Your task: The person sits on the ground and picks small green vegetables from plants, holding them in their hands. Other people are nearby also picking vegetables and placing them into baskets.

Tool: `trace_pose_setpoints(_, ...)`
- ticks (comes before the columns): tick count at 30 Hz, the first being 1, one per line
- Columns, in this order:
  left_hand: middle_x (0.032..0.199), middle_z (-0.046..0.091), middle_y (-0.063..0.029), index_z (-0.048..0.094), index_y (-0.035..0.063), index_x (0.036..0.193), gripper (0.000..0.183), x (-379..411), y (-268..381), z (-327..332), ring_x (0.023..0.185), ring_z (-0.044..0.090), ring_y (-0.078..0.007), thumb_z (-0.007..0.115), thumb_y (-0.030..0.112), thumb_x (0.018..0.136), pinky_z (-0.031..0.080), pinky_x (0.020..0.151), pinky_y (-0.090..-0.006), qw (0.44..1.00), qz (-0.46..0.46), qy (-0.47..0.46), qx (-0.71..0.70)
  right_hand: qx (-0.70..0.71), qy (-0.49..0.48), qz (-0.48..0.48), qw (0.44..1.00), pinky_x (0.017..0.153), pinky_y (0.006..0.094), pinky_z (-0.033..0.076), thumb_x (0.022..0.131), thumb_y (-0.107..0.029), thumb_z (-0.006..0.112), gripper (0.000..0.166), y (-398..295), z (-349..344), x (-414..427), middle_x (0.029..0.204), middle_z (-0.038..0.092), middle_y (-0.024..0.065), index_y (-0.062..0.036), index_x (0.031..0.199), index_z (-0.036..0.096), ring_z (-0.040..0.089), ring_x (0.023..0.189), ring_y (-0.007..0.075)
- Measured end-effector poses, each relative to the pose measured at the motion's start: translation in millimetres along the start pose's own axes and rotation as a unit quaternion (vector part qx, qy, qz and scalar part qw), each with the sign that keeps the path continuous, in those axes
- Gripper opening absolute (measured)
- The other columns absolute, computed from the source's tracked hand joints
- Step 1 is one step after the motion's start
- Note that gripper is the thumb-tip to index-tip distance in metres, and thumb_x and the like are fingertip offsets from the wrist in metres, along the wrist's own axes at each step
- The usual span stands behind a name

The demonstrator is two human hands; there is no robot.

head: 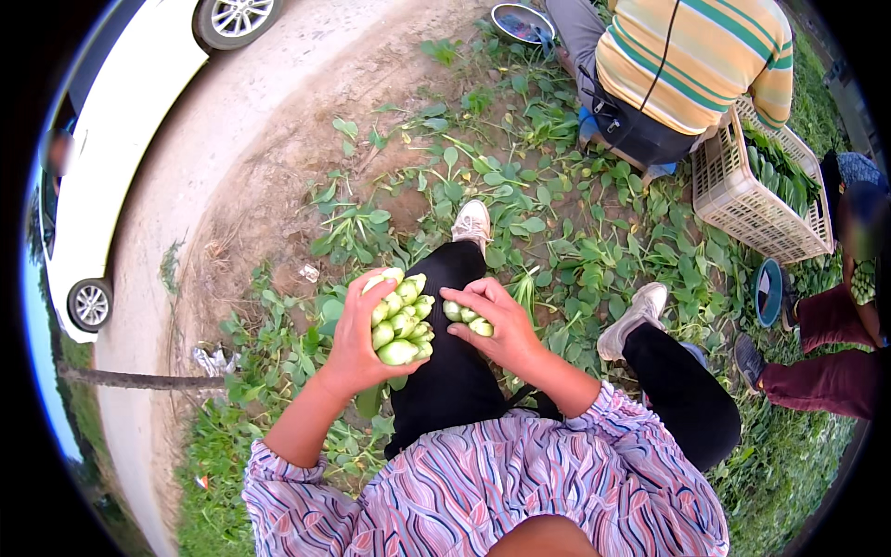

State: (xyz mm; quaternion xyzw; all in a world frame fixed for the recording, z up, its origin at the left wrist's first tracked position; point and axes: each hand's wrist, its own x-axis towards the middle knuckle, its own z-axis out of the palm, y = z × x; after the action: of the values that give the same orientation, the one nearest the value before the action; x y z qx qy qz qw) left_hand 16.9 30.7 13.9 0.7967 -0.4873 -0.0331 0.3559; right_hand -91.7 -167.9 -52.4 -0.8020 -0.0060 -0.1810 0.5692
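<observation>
My left hand (351, 338) grips a thick bundle of leafy greens (400, 324), its pale cut stem ends turned up toward me. The leaves are mostly hidden below the hand; a few show beside my wrist. Just to the right, my right hand (498, 320) has its thumb and fingers around a smaller group of the same stems (465, 315), apart from the bundle. Both hands are above my black-trousered leg (445, 376). Loose leafy greens (515, 226) lie scattered over the soil around my shoes.
A person in a striped top (696, 63) sits ahead beside a plastic crate (752, 223) holding greens. A metal basin (505, 10) lies beyond. At right, another person in maroon trousers (821, 386) is near a blue basin (768, 292). A white car (118, 132) stands on the road at left.
</observation>
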Motion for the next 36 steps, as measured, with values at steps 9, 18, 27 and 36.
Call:
trace_pose_setpoints(9,0.134,0.042,-0.0194,0.036,0.009,0.138,0.103,-5.6,7.4,-8.7,0.124,0.044,-0.0382,0.09,0.02,0.05,0.04,0.102,-0.0454,0.999,-0.037,-0.005,-0.005,-0.067,-0.013,-0.051,0.996,0.09,0.0424,0.047,0.073,0.003,0.065,0.051,-4.0,2.7,5.1,0.119,0.061,0.0136,-0.009,0.122,0.056,0.058,0.108,0.0336)
trace_pose_setpoints(18,0.133,0.043,-0.0185,0.032,0.0057,0.139,0.107,-26.0,-18.7,9.2,0.125,0.044,-0.0345,0.092,0.021,0.051,0.037,0.105,-0.0431,0.99,-0.037,0.098,-0.099,-0.14,0.086,-0.129,0.978,0.088,0.0419,0.05,0.066,0.009,0.061,0.058,-32.9,39.1,35.4,0.111,0.063,0.016,-0.0039,0.122,0.054,0.061,0.102,0.0365)
trace_pose_setpoints(27,0.135,0.039,-0.0173,0.013,0.0051,0.144,0.121,-25.8,19.8,-3.5,0.124,0.046,-0.0288,0.092,0.026,0.055,0.039,0.104,-0.042,0.904,0.034,0.318,-0.284,0.273,0.055,-0.023,0.96,0.099,0.0338,0.042,0.09,-0.01,0.061,0.035,-107.8,63.9,60.4,0.126,0.055,0.0115,-0.0022,0.123,0.051,0.054,0.117,0.0216)
trace_pose_setpoints(36,0.136,0.04,-0.0162,0.023,0.0043,0.144,0.122,-42.6,-4.0,-22.3,0.124,0.046,-0.0293,0.094,0.023,0.046,0.038,0.105,-0.0423,0.955,-0.041,0.17,-0.238,0.248,-0.033,-0.076,0.965,0.116,0.0428,0.013,0.084,-0.071,0.047,0.111,-76.9,83.3,34.6,0.155,0.011,0.0218,0.0008,0.149,-0.006,0.013,0.144,0.0333)
